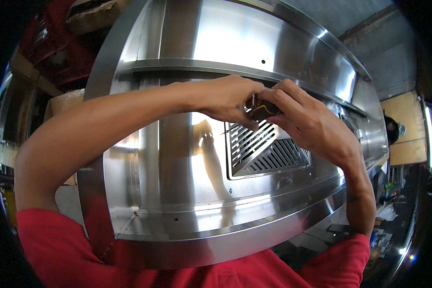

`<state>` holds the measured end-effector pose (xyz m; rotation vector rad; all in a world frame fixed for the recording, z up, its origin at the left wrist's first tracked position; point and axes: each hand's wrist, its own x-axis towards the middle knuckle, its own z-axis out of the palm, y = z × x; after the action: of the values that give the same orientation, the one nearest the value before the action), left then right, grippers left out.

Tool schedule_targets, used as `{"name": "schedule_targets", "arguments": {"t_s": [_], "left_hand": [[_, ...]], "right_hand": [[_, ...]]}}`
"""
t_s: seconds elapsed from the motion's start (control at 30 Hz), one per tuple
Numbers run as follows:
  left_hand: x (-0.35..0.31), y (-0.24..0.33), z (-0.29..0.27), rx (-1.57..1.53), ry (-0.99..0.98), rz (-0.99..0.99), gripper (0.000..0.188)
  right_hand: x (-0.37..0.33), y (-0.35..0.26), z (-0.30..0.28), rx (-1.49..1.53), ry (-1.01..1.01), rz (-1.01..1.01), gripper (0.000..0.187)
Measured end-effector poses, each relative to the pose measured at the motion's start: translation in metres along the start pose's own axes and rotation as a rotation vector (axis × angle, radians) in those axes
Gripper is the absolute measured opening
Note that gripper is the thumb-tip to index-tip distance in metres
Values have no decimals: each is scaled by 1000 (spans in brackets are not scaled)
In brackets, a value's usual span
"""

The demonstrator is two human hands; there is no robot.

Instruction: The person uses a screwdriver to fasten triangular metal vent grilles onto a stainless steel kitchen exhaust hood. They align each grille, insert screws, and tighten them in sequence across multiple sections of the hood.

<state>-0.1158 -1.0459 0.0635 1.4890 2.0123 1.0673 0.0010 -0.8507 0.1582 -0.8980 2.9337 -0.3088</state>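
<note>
Both arms reach over a shiny stainless-steel housing, and the hands meet above a slotted metal vent grille [269,156]. Between them is a small dark, rounded object [263,111] with a thin yellow-orange line across it; its kind is not clear. My left hand [233,101] is closed, its fingers curled at the object's left side. My right hand [305,113] grips the object from the right, fingers bent over its top and thumb below. The fingers hide much of the object, and part of the grille lies behind my right hand.
A raised steel rim [177,254] runs round the housing, close to my body. A second slotted grille [350,126] shows beyond my right wrist. Cardboard boxes [65,103] stand at the left. On the right are a wooden panel [405,129] and a cluttered floor with a white plastic bag [388,212].
</note>
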Motion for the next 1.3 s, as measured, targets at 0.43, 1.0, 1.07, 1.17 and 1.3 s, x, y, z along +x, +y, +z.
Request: {"name": "schedule_targets", "arguments": {"t_s": [0.43,1.0,1.07,1.17,1.3], "left_hand": [[-5,-2,-8,-116,79,-95,32],[-10,1,14,-196,-7,-99,45],[-11,-3,12,-364,-14,-150,39],[-8,-7,6,-312,-39,-130,33],[-1,7,-1,-145,-159,-153,39]], "right_hand": [[0,30,25,-72,241,-87,43],[7,2,26,-335,175,177,51],[10,-2,16,-275,106,158,46],[2,16,25,-77,342,-138,41],[-5,21,31,-32,244,-156,41]]}}
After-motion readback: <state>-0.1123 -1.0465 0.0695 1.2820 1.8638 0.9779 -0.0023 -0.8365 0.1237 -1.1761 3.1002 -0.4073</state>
